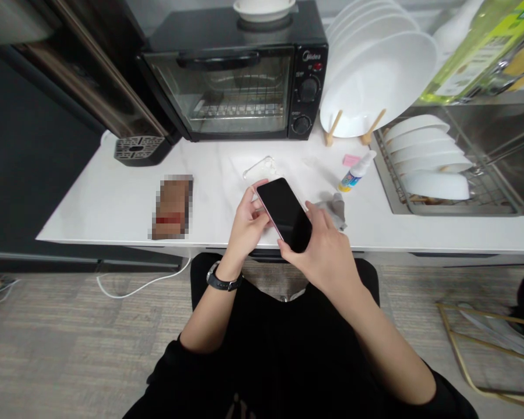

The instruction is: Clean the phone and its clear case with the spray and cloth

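Note:
A smartphone (284, 214) with a dark screen facing up is held between both hands over the counter's front edge. My left hand (247, 224) grips its left side, fingers partly hidden under it. My right hand (325, 244) closes around the lower right side and bottom corner. Behind the phone lies a clear phone case (262, 169) on the white surface. A grey cloth (334, 209) rests just beyond my right fingers. Farther right stands a small spray bottle (357, 171) with a white top, tilted in view, and a pink piece (351, 160) lies near it.
A black toaster oven (240, 93) stands at the back of the white counter (113, 198). Upright white plates (375, 81) and a sink (484, 203) with stacked bowls (436, 185) are on the right. A pixelated brown item (172, 206) lies left, before a black appliance (140, 148).

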`<state>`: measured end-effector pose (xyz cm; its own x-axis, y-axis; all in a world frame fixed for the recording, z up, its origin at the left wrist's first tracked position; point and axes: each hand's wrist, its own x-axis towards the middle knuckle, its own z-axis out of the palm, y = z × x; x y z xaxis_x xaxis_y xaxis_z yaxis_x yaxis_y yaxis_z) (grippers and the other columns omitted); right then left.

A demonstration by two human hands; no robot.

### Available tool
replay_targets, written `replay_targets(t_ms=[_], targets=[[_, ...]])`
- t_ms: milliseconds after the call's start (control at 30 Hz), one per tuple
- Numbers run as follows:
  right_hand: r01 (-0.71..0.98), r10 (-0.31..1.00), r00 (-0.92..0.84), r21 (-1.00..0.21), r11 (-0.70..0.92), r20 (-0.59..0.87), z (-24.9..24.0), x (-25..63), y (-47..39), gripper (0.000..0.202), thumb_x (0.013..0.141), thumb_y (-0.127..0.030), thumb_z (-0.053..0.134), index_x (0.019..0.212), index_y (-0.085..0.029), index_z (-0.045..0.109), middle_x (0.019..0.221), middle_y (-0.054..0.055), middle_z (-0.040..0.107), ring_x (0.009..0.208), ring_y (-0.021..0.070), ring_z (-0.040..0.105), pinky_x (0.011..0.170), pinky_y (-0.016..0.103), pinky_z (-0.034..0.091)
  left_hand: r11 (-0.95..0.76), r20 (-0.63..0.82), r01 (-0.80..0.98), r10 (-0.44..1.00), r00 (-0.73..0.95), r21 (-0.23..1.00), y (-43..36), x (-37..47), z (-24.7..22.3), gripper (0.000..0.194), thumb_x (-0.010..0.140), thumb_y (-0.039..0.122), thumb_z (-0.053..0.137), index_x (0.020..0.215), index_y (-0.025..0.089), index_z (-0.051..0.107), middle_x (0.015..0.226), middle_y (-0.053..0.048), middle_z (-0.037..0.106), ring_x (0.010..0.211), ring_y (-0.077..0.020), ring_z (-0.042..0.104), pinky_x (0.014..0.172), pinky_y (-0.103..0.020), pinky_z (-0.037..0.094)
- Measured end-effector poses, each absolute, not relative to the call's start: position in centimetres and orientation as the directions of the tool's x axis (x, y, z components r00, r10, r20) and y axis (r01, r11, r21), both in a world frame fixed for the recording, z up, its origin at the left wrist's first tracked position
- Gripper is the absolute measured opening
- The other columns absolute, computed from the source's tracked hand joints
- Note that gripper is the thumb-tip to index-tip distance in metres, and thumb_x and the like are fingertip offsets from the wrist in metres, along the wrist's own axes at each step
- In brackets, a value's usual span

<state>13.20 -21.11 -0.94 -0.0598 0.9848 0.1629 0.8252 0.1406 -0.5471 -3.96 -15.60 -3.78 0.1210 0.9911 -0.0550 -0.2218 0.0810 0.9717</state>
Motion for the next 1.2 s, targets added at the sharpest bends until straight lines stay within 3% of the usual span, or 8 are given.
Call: replay_targets(t_ms=[233,367,533,767,867,967,1067,1200], targets=[[0.806,0.979,-0.099,-0.562,0.183,0.176,-1.5,14.4,-20.1,0.069,0.084,-0.046,0.078,0.144,-0.016,0.062,0.132,0.02,0.072,0.11,0.0415,0.073,0.087,0.057,0.064,0.156,-0.107,-0.244,0.973,0.204,0.957,-15.3,-4.8,-4.2,0.08,0.076,0.025,0.077,0.151,0.03,0.048,0.11,0.001,0.075,0.08,-0.0111,0.071,0.072,-0.024,0.064],[0.813,0.97,-0.089,-0.546,0.201,0.225,-1.5,14.5,-19.6,0.066,0.084,-0.045,0.078,0.142,-0.016,0.066,0.133,0.02,0.067,0.111,0.0395,0.072,0.09,0.056,0.065,0.194,-0.127,-0.272,0.961,0.246,0.943,-15.1,-5.0,-4.4,0.06,0.081,0.035,0.076,0.138,0.027,0.056,0.104,0.001,0.073,0.085,-0.0149,0.074,0.071,-0.026,0.066],[0.827,0.957,-0.086,-0.516,0.224,0.278,-2.0,14.5,-19.1,0.064,0.088,-0.055,0.076,0.141,-0.021,0.069,0.13,0.017,0.066,0.107,0.0368,0.071,0.087,0.053,0.065,0.195,-0.145,-0.197,0.96,0.24,0.961,-15.0,-4.4,-4.6,0.053,0.088,0.063,0.08,0.116,0.023,0.057,0.087,0.003,0.063,0.075,-0.0134,0.072,0.064,-0.025,0.065],[0.794,0.961,-0.083,-0.565,0.224,0.265,-3.1,14.4,-18.4,0.082,0.089,-0.077,0.072,0.147,-0.019,0.066,0.133,0.02,0.064,0.12,0.0412,0.068,0.099,0.059,0.061,0.191,-0.141,-0.177,0.955,0.26,0.965,-14.7,-3.7,-4.4,0.052,0.087,0.061,0.082,0.116,0.023,0.061,0.078,0.006,0.062,0.062,-0.0084,0.063,0.055,-0.018,0.055],[0.617,0.972,-0.073,-0.756,0.219,0.221,-3.3,15.0,-18.1,0.087,0.092,-0.08,0.067,0.156,-0.021,0.06,0.143,0.019,0.062,0.133,0.0395,0.063,0.114,0.061,0.055,0.174,-0.132,-0.204,0.97,0.205,0.963,-14.2,-4.1,-4.4,0.053,0.09,0.059,0.079,0.128,0.026,0.062,0.082,0.004,0.068,0.063,-0.0102,0.065,0.055,-0.021,0.054],[0.231,0.989,-0.148,-0.973,0.018,-0.016,-3.2,16.3,-17.8,0.078,0.096,-0.073,0.067,0.159,-0.027,0.057,0.146,0.014,0.068,0.126,0.0319,0.07,0.111,0.055,0.059,0.168,-0.148,-0.183,0.982,0.117,0.969,-13.3,-4.5,-4.8,0.061,0.095,0.062,0.072,0.144,0.03,0.053,0.086,0.002,0.071,0.064,-0.0131,0.066,0.054,-0.025,0.051],[-0.02,0.914,-0.366,-0.981,-0.195,-0.175,-2.9,17.4,-17.4,0.067,0.093,-0.061,0.079,0.15,-0.028,0.066,0.138,0.009,0.077,0.118,0.0286,0.077,0.103,0.047,0.063,0.148,-0.145,-0.132,0.989,0.033,0.98,-12.4,-4.6,-5.6,0.06,0.097,0.066,0.07,0.14,0.029,0.053,0.081,0.003,0.067,0.061,-0.0126,0.062,0.053,-0.025,0.046],[-0.102,0.892,-0.425,-0.971,-0.218,-0.155,-2.9,17.5,-16.9,0.063,0.086,-0.05,0.09,0.142,-0.028,0.072,0.126,0.006,0.084,0.111,0.0277,0.081,0.104,0.045,0.06,0.181,-0.172,-0.162,0.983,0.065,0.97,-12.6,-4.3,-5.6,0.061,0.097,0.068,0.069,0.139,0.027,0.052,0.088,0.001,0.071,0.07,-0.0145,0.066,0.057,-0.026,0.05]])
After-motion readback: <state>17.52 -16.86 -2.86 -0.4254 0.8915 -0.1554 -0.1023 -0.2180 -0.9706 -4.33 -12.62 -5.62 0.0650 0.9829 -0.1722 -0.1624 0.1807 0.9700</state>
